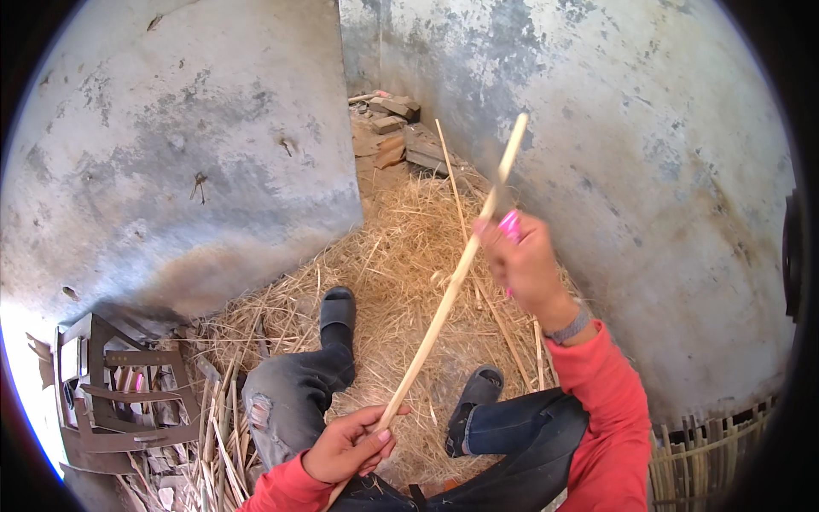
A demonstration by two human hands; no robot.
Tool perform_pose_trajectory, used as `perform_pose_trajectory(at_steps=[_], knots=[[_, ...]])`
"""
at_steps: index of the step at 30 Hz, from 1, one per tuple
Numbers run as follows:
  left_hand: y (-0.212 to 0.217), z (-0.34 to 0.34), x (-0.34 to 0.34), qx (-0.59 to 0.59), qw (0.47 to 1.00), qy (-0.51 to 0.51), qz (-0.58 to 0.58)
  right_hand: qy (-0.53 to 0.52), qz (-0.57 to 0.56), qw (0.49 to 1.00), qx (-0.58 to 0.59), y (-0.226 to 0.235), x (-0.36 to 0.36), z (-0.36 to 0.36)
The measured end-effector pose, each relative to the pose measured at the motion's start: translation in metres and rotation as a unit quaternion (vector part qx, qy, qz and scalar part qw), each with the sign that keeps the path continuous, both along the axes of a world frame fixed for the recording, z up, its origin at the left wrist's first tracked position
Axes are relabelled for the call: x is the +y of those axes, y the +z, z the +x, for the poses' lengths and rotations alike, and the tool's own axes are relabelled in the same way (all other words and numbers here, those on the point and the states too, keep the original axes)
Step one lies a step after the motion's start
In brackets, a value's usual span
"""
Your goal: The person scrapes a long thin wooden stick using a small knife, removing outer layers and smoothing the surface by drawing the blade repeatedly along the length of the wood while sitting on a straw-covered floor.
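Note:
A long pale bamboo strip [443,309] slants from my lap up to the far right. My left hand [351,445] is closed around its lower part, with the tail end passing back under the wrist. Farther up, my right hand [529,266] grips a knife by its bright pink handle [510,225]. The knife's grey blade [501,193] is smeared by motion and lies against or just beside the strip's upper part; I cannot tell which. My right fingers are close to the strip, below the blade.
Straw-like shavings [401,230] cover the floor between my feet. Thin split sticks [223,427] lie at the left by a broken brown frame [141,397]. Bricks [391,115] are piled at the back. Worn walls [648,171] stand on both sides. A slatted woven basket [708,461] sits lower right.

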State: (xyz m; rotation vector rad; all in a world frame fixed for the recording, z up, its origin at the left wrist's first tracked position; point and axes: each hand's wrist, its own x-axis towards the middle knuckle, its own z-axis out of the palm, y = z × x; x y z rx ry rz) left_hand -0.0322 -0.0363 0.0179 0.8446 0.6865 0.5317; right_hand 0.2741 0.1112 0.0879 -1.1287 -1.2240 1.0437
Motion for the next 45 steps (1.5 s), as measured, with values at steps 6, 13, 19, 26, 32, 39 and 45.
perform_pose_trajectory(at_steps=[6, 13, 19, 26, 32, 39, 45], knots=[[0.002, -0.035, -0.032, 0.115, 0.98, 0.01, 0.161, -0.101, 0.038, 0.992, 0.07, 0.032, -0.012, 0.057], [0.002, -0.077, -0.083, 0.3, 0.873, 0.06, 0.379, -0.069, 0.074, 0.994, 0.046, 0.041, -0.105, 0.023], [-0.019, -0.085, -0.142, 0.332, 0.807, 0.143, 0.467, -0.135, 0.039, 0.986, 0.089, 0.004, -0.22, -0.002], [-0.045, -0.078, -0.165, 0.35, 0.754, 0.109, 0.545, -0.225, 0.054, 0.943, -0.241, -0.05, -0.266, 0.004], [-0.059, -0.071, -0.169, 0.362, 0.745, 0.122, 0.547, -0.284, 0.013, 0.894, -0.346, -0.093, -0.256, 0.036], [-0.068, -0.06, -0.166, 0.378, 0.741, 0.153, 0.533, -0.157, 0.078, 0.911, -0.374, -0.131, -0.281, -0.041], [-0.066, -0.045, -0.159, 0.384, 0.692, 0.138, 0.595, -0.321, 0.093, 0.857, -0.393, -0.113, -0.231, 0.036]])
